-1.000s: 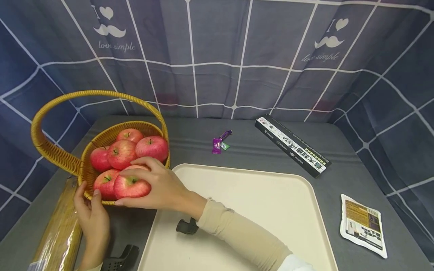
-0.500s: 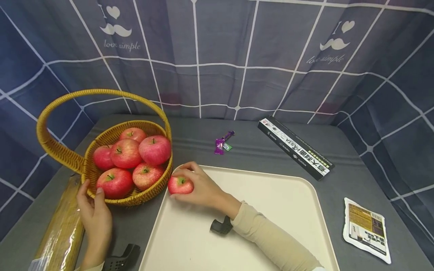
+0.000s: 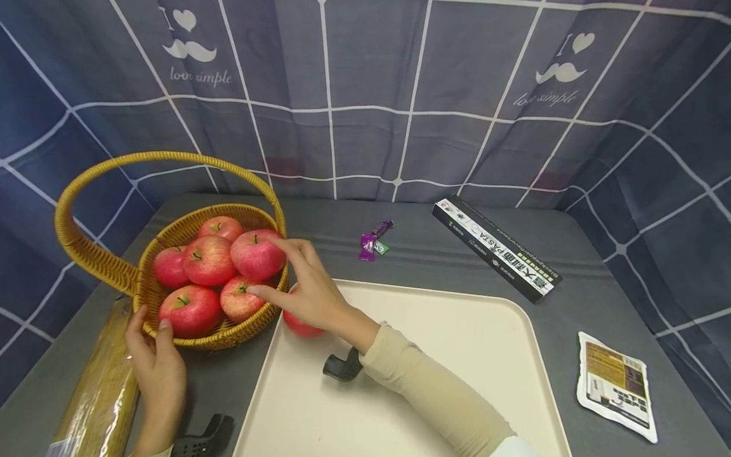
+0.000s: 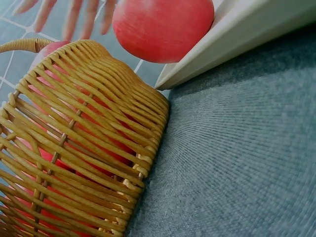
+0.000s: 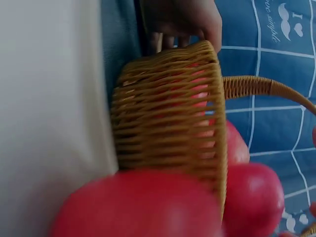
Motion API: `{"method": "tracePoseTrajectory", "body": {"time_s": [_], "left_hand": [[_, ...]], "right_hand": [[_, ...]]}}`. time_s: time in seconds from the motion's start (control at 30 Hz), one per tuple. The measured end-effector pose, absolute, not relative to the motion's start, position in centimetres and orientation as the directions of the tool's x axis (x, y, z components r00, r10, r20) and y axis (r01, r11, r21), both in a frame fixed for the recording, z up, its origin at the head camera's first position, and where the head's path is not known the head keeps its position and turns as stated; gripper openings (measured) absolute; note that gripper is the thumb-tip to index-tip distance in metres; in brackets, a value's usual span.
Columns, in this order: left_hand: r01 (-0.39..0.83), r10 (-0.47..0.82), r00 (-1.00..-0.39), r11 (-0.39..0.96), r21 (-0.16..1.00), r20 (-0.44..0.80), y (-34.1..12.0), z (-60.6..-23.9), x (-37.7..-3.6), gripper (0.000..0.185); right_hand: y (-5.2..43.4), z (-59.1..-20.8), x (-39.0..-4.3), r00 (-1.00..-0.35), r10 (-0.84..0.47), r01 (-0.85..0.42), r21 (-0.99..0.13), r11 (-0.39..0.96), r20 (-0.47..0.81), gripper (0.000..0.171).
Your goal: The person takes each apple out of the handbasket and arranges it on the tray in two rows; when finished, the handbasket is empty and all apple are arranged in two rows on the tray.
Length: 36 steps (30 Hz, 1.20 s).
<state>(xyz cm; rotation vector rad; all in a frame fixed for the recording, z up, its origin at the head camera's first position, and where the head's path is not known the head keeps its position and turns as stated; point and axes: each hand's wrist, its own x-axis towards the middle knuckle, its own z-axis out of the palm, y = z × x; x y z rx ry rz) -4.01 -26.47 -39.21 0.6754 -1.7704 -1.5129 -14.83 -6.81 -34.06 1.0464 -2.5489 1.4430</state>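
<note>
The right hand (image 3: 311,289) reaches over the woven yellow basket (image 3: 150,289) with straight, spread fingers touching its red apples (image 3: 257,254). Under this hand, one red apple (image 3: 298,326) sits on the cream plastic tray (image 3: 457,355). The left hand (image 3: 154,365) holds the basket's near rim with its fingertips.

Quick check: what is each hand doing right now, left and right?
Left hand: fingers hold the rim of the wicker basket.
Right hand: open, fingers spread over the apples in the basket, holding nothing; one apple lies on the tray.
</note>
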Motion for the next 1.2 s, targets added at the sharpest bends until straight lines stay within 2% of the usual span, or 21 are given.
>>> {"method": "tracePoseTrajectory", "body": {"time_s": [0.23,0.43,0.57,0.77,0.9,1.03,1.2], "left_hand": [[0.045,-0.764,-0.620,0.192,0.980,0.178,-26.6,-39.1,-4.1,0.043],[0.055,-0.759,-0.627,0.181,0.982,0.176,-26.6,-39.0,-4.1,0.043],[0.081,-0.752,-0.633,0.172,0.982,0.184,-26.6,-38.9,-4.2,0.043],[0.077,-0.756,-0.622,0.197,0.977,0.202,-26.9,-38.8,-4.0,0.043],[0.077,-0.758,-0.630,0.158,0.984,0.171,-27.0,-38.7,-3.9,0.043],[0.043,-0.753,-0.648,0.108,0.993,0.110,-26.7,-38.5,-3.9,0.045],[0.000,-0.752,-0.652,0.127,0.992,0.096,-26.4,-38.6,-3.7,0.045]], "right_hand": [[-11.7,-33.0,-15.0,-0.878,-0.293,-0.475,-0.751,0.458,0.377,0.078],[-14.1,-34.4,-14.8,-0.881,-0.165,-0.453,-0.692,0.562,0.443,0.070],[-14.1,-34.7,-14.9,-0.876,-0.140,-0.457,-0.698,0.551,0.462,0.060],[-12.5,-34.1,-14.6,-0.884,-0.178,-0.468,-0.801,0.374,0.433,0.051],[-10.5,-33.4,-14.1,-0.870,-0.200,-0.492,-0.821,0.289,0.451,0.050],[-6.9,-33.1,-14.1,-0.848,-0.210,-0.529,-0.802,0.279,0.487,0.051],[-1.2,-34.5,-14.0,-0.829,-0.223,-0.559,-0.745,0.364,0.513,0.049]]}}
